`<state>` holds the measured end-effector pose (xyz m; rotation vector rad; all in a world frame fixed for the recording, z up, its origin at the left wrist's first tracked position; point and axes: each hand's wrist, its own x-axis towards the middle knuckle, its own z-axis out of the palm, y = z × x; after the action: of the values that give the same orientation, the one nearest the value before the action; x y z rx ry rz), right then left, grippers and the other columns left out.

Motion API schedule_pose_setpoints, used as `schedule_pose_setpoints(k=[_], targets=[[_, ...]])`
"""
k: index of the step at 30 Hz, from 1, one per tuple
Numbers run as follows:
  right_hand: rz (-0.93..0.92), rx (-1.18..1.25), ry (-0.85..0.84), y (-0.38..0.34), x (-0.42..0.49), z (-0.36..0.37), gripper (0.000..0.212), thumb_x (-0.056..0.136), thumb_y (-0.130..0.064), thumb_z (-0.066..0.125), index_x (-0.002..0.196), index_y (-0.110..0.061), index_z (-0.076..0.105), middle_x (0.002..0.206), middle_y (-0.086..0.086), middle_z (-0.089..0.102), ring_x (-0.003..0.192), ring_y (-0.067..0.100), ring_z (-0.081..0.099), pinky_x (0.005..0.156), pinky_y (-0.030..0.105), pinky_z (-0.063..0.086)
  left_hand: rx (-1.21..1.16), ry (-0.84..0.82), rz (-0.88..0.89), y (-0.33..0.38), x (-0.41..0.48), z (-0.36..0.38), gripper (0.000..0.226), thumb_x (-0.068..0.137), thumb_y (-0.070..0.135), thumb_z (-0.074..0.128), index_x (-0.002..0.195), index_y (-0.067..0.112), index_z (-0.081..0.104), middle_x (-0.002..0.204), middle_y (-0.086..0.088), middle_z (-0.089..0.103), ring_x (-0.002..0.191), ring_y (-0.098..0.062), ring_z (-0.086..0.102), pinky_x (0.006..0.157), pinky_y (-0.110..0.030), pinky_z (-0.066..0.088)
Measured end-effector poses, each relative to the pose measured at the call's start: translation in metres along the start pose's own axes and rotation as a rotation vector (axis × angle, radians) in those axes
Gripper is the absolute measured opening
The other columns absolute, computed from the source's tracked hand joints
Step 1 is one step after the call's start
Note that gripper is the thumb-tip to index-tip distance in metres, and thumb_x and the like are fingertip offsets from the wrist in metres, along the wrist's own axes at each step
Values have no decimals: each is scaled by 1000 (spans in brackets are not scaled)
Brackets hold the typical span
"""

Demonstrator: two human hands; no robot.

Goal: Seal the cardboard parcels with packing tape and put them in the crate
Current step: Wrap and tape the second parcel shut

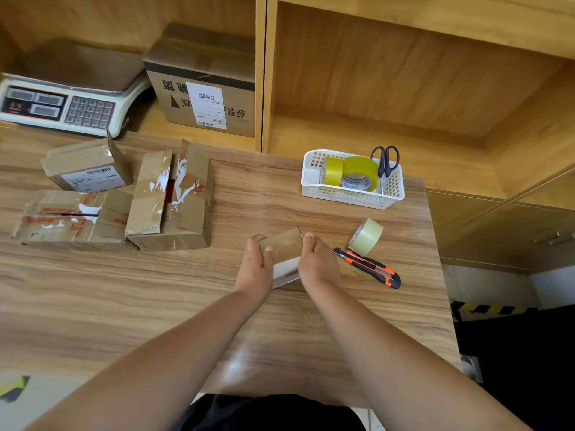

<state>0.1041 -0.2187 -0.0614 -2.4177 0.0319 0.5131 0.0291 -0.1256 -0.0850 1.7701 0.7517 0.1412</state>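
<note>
My left hand [255,264] and my right hand [317,261] hold a small cardboard parcel [284,245] between them, just above the wooden table [186,290]. Each hand grips one side, with fingers over the top edge. A pale roll of packing tape [366,236] stands on edge just right of my right hand. Three larger worn parcels lie at the table's left: one with loose flaps [174,200], a flat one [71,217] and a labelled one [88,168] behind. No crate is in view.
An orange and black utility knife [368,268] lies right of my hands. A white basket [351,194] at the back holds yellow tape rolls and scissors [385,160]. A scale [59,104] and a big labelled box [202,88] sit in the shelf.
</note>
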Motion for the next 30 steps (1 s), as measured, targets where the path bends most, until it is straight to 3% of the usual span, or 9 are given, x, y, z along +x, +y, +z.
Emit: schedule_pose_setpoints(k=[3,5,7,10,13,16,20,25,30], targets=[[3,77,-29,3,2,3,51,100,-46,22,116,-14,59,117,11,60,113,31,51,92,38,38,-21,45,-13,1,-1,1,30,102,21,33,129,10,41,119,-12,54,106,-24,51,83,-25,34],[-52,182,-17,8,-1,4,44,101,-40,25,89,-17,60,96,5,60,97,25,52,82,33,37,-22,110,-7,3,-4,-1,28,102,22,32,125,11,45,109,-8,58,94,-21,51,75,-23,34],[-129,265,2,12,-10,0,41,102,-30,28,64,-21,41,72,-4,46,77,18,44,71,30,30,-30,158,-20,4,-7,-5,28,103,23,31,121,13,50,97,-4,58,87,-20,51,67,-23,34],[-244,276,-55,19,-23,-4,32,96,-24,35,67,-16,46,73,-7,46,81,15,44,72,29,33,-1,169,-22,3,-8,-17,29,103,21,32,121,13,54,99,-1,59,94,-22,54,73,-24,35],[-305,266,-105,23,-30,2,17,94,-30,48,86,-22,62,95,-6,55,102,15,47,90,27,37,272,203,185,-1,-10,-34,32,100,14,39,126,9,55,120,-8,56,110,-25,49,90,-26,34],[-332,269,-125,19,-41,6,39,82,-46,56,108,-18,64,108,-7,51,114,11,43,95,23,37,466,24,324,1,-18,-47,64,84,44,39,139,11,44,132,-7,49,122,-25,42,102,-32,27],[-294,242,-156,15,-48,14,77,67,-60,65,127,-16,49,117,-10,41,118,9,36,97,21,31,530,-149,283,3,-23,-49,116,59,70,48,151,11,6,140,-1,31,132,-18,28,113,-36,19],[-60,354,-214,13,-45,18,111,66,-50,81,149,-14,18,146,0,26,138,18,23,115,41,26,260,-139,150,-5,-20,-55,101,69,28,81,144,11,16,131,5,28,132,-13,28,107,-27,30],[67,341,-156,15,-41,29,133,36,-74,76,141,-12,24,142,8,33,135,24,34,108,45,36,148,-237,163,-21,-23,-46,106,68,13,85,144,7,11,136,9,13,135,-3,12,106,-7,18]])
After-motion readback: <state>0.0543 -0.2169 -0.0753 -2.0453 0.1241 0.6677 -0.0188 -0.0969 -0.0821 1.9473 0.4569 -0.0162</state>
